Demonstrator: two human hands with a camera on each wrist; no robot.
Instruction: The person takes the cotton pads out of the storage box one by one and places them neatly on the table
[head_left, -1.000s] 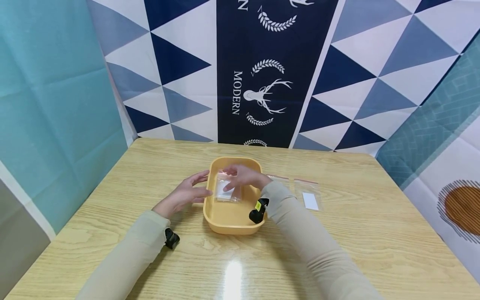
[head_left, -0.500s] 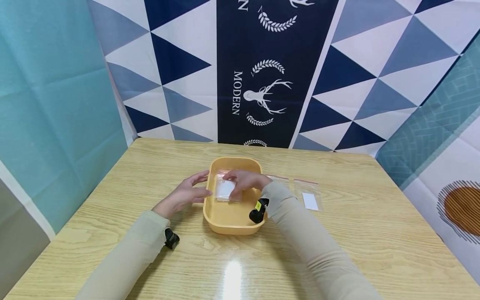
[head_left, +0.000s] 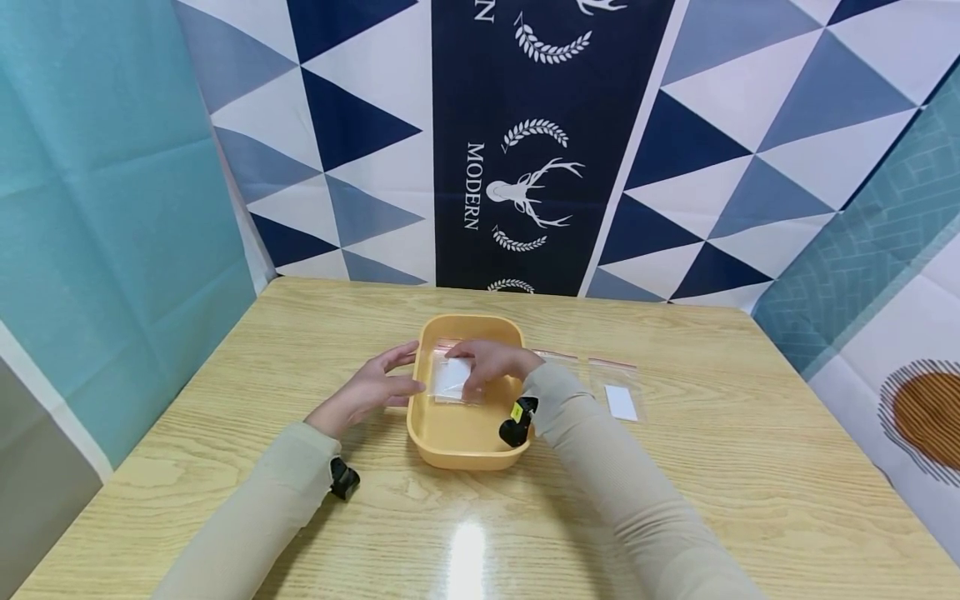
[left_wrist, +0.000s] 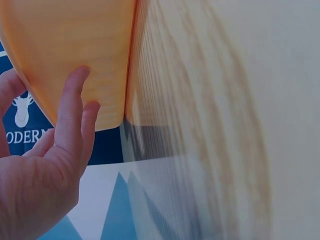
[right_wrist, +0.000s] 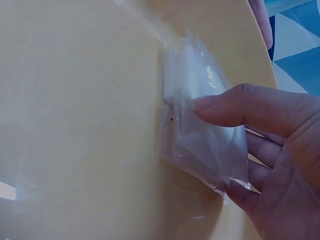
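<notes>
A yellow plastic basket point(head_left: 468, 458) stands on the wooden table. Inside it, toward its left side, lie clear zip-lock bags point(head_left: 452, 382) with white contents and a red seal line. My right hand point(head_left: 493, 364) reaches into the basket and pinches the bags at their right side. In the right wrist view the thumb lies across the front of the stacked bags point(right_wrist: 212, 142), with the other fingers behind them. My left hand point(head_left: 371, 387) is at the basket's left outer wall, fingers spread and loosely bent, fingertips right at the wall point(left_wrist: 107, 40).
Right of the basket, a zip-lock bag point(head_left: 621, 402) with a white card lies flat on the table. Another bag point(head_left: 564, 360) beside it is partly hidden by the right sleeve. A patterned cloth point(head_left: 360, 150) hangs behind the table's back edge.
My right hand has lowered onto the bags, its fingers and thumb closing in at their right side. The left hand and the basket have stayed in place.
</notes>
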